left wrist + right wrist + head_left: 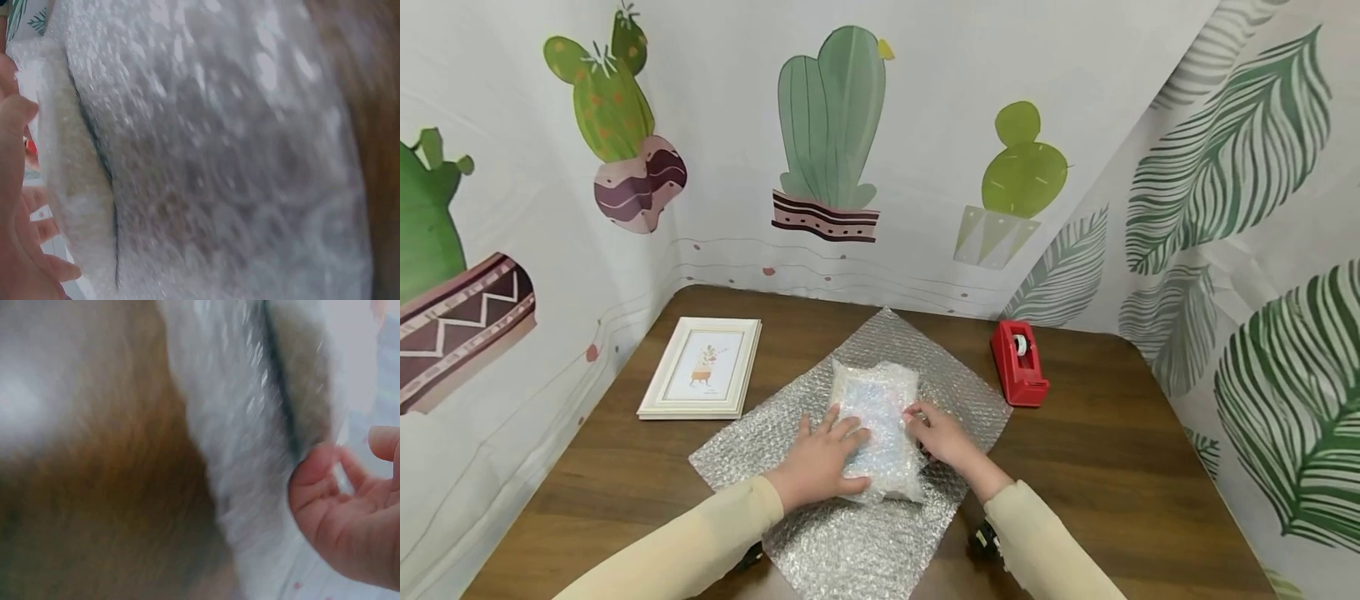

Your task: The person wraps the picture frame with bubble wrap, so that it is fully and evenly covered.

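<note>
Bubble-wrapped parcel (pixel 886 442): left grip (pixel 820 462) splayed over, right grip (pixel 945 435) curled at edge.

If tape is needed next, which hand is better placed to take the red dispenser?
Probably the right hand: at the right edge of the wrapped package, it is nearer the red dispenser, while the left hand lies spread farther left.

Bubble wrap (pixel 857 554) is silvery-clear with that all-over bubble texture, and the bundle (pixel 883 417) on it is milky white with a pale blue patch. Bench (pixel 1097 475) is brown woodgrain. Super red tape dispenser (pixel 1026 392), cream frame (pixel 672 358), pale yellow sleeves (pixel 685 546). Backdrop (pixel 722 125)'s white with green cacti (pixel 835 125) and green striped leaves (pixel 1300 408).
</note>
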Tool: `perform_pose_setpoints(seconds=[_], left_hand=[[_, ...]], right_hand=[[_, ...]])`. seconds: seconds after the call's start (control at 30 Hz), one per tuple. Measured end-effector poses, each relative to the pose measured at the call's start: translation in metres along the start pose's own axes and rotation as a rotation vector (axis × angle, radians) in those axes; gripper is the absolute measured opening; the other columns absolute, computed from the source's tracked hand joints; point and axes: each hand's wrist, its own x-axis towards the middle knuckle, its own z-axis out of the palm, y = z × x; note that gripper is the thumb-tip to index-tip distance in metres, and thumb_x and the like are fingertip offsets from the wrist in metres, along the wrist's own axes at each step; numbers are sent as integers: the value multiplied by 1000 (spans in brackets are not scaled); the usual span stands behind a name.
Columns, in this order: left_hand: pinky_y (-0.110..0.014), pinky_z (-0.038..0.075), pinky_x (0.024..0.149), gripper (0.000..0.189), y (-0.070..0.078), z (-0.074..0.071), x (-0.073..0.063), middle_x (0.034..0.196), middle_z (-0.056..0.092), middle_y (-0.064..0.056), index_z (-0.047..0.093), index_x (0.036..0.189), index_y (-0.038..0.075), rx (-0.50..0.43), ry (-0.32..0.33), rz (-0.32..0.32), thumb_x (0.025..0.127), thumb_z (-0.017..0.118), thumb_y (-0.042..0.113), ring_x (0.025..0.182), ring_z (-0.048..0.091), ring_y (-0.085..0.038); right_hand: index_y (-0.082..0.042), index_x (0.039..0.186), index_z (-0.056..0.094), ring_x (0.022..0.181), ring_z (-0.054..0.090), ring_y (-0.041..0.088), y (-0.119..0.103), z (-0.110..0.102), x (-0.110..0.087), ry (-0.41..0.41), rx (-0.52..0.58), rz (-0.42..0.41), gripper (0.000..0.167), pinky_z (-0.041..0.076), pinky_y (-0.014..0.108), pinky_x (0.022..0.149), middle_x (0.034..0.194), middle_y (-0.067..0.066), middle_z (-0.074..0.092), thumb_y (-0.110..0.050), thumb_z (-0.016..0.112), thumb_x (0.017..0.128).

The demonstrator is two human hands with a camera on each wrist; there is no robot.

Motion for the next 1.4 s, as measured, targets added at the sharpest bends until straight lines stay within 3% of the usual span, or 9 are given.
perform_pose_setpoints(seconds=[0.17,0.27,0.4,0.53,0.63,0.8,1.0,1.13,1.4], left_hand=[[-81,27,113,67,4,0,-4,158,49,-15,54,147,11,-115,17,-42,93,68,49,152,34,-46],[-74,26,119,69,1,0,-8,165,35,-22,44,153,3,-309,50,-109,95,69,32,154,29,-47],[-66,25,123,79,-7,-3,-13,166,24,-32,28,158,-7,-637,81,-256,93,69,13,154,24,-52],[-62,33,121,82,-16,-6,-17,165,22,-34,21,159,-9,-872,45,-374,94,68,9,150,32,-52],[-56,38,119,80,-19,-5,-17,166,22,-31,19,159,-8,-1008,17,-409,95,66,5,149,35,-48],[-54,34,122,78,-20,-3,-17,166,23,-28,22,159,-7,-1104,19,-417,94,65,-2,152,31,-44],[-53,28,124,76,-16,-2,-19,167,20,-26,23,158,-6,-1152,27,-424,94,63,-5,154,26,-42],[-52,27,124,74,-15,0,-20,167,21,-25,24,158,-6,-1153,39,-428,94,61,-6,154,25,-41],[-50,29,122,74,-16,-1,-18,166,21,-27,24,157,-8,-1173,42,-421,94,62,-5,153,27,-43]], right_hand=[[9,141,47,79,55,23,-6,4,-20,27,-86,-33,60,50,35,66,95,17,57,-18,72,95],[12,145,43,96,59,31,-5,8,-27,65,-103,-54,69,54,44,79,112,26,59,-17,76,91],[13,144,44,101,60,33,-1,11,-31,108,-65,-72,68,55,46,84,113,27,60,-18,75,92],[13,141,49,97,61,29,3,14,-32,132,-50,-76,64,55,40,81,112,24,63,-20,74,93],[13,146,46,99,65,30,5,16,-33,131,-47,-65,67,57,40,82,118,26,65,-21,72,95],[17,148,39,114,65,46,8,19,-33,130,16,-62,69,59,49,92,134,37,59,-15,71,96],[17,145,44,135,48,55,7,23,-37,180,69,-43,65,46,60,111,145,41,48,-11,72,94],[17,144,45,137,45,56,6,24,-38,192,73,-32,64,43,61,113,145,42,48,-11,72,94],[15,146,43,136,47,54,5,24,-37,176,121,12,64,49,56,109,146,41,47,-11,71,95]])
